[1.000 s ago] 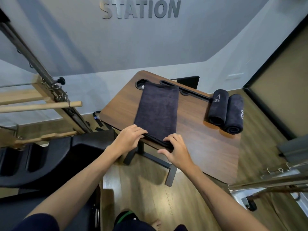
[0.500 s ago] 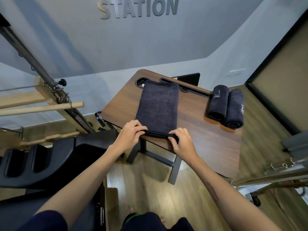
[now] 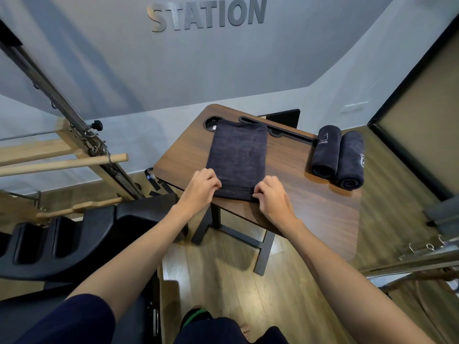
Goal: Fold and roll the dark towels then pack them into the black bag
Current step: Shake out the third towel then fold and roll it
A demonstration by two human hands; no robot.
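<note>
Head view looks down on a small wooden table [image 3: 310, 214] with rounded corners, standing on a wood floor [image 3: 236, 281]. A folded dark towel [image 3: 239, 155] lies flat on the tabletop as a long strip, its far end just by the round cup hole [image 3: 211, 123] and the long slot [image 3: 285, 132] near the back edge, its near end close to the table's front edge. Bare tabletop shows on either side of the strip, with the wider stretch to the right. Far right, at the table's edge, two rolled towels [image 3: 337, 157] lie side by side, touching, well apart from the flat one.

Both hands sit at the near end of the towel. The left hand [image 3: 200, 188] has its fingers curled over the left corner, gripping the thickened edge. The right hand [image 3: 272, 198] does the same at the right corner, knuckles bent, fingertips tucked at the fold.

Left of the table a black padded apparatus [image 3: 82, 234] and wooden bars [image 3: 64, 162] stand close by
</note>
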